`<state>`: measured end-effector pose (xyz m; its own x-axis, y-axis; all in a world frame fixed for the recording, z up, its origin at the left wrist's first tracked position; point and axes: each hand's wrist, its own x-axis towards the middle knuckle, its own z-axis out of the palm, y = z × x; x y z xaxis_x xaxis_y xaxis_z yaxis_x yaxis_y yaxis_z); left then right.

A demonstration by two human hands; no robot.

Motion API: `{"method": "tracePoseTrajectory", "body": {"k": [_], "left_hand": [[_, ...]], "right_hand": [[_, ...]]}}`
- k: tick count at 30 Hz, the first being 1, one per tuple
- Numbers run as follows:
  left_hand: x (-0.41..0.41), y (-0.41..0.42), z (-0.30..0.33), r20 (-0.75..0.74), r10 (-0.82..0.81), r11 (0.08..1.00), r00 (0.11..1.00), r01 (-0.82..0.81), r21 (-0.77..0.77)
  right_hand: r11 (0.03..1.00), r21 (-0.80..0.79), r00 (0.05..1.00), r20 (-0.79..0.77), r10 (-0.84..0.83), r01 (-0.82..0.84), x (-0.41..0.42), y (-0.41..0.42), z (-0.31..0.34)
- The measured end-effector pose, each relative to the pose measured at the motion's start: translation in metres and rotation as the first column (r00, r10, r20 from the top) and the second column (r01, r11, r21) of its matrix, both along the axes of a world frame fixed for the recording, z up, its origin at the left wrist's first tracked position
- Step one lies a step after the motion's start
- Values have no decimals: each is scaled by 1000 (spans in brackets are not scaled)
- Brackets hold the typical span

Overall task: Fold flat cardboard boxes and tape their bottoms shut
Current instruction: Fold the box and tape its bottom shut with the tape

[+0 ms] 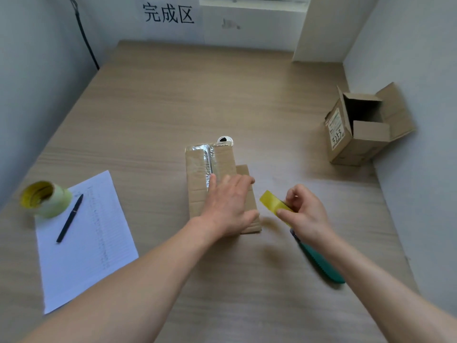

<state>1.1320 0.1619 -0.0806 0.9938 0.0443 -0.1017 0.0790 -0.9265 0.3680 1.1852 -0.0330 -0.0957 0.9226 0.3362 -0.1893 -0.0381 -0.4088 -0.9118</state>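
Note:
A small cardboard box (pixel 197 174) lies at the middle of the wooden table, its taped seam facing up with shiny clear tape along the centre. My left hand (pixel 228 204) presses flat on the box's near half, fingers straight. To the right, my right hand (pixel 306 211) pinches a short strip of yellow tape (pixel 273 201) between thumb and fingers, just off the box's right edge. A roll of yellowish tape (pixel 45 199) stands at the far left on a sheet of paper.
A white printed sheet (pixel 84 243) with a black pen (pixel 70 217) lies at the left. A teal-handled cutter (pixel 321 261) lies under my right forearm. An open folded box (pixel 361 127) stands at the right by the wall. A sign (pixel 168 13) hangs on the back wall.

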Motion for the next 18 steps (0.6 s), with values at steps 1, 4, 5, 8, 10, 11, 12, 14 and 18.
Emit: {"method": "tracePoseTrajectory", "body": {"k": [1, 4, 5, 8, 10, 11, 12, 14, 18], "left_hand": [[2, 0, 4, -18, 10, 999, 1000, -11, -49], [0, -4, 18, 33, -22, 990, 999, 26, -139], [-3, -7, 23, 74, -32, 982, 997, 46, -183], [-15, -23, 35, 126, -31, 932, 992, 74, -356], [-21, -32, 39, 180, -16, 908, 984, 90, -410], [-23, -35, 40, 216, 4, 899, 976, 91, -428], [-26, -38, 42, 246, 30, 892, 969, 85, -444], [-31, -42, 45, 294, 72, 886, 953, 74, -458], [-39, -49, 47, 360, 116, 877, 926, 75, -475]], "right_hand": [[993, 113, 998, -50, -35, 40, -6, -3, 5], [943, 310, 988, -130, -85, 122, -22, -11, 15], [923, 357, 985, -148, -94, 142, -27, -13, 18], [874, 451, 977, -181, -110, 182, -42, -14, 25], [855, 484, 978, -172, -118, 188, -52, -13, 29], [846, 499, 979, -160, -122, 187, -56, -12, 31], [837, 514, 981, -148, -129, 188, -59, -11, 33], [819, 539, 980, -128, -151, 197, -65, -8, 36], [817, 541, 980, -94, -173, 197, -70, -6, 37]]}}
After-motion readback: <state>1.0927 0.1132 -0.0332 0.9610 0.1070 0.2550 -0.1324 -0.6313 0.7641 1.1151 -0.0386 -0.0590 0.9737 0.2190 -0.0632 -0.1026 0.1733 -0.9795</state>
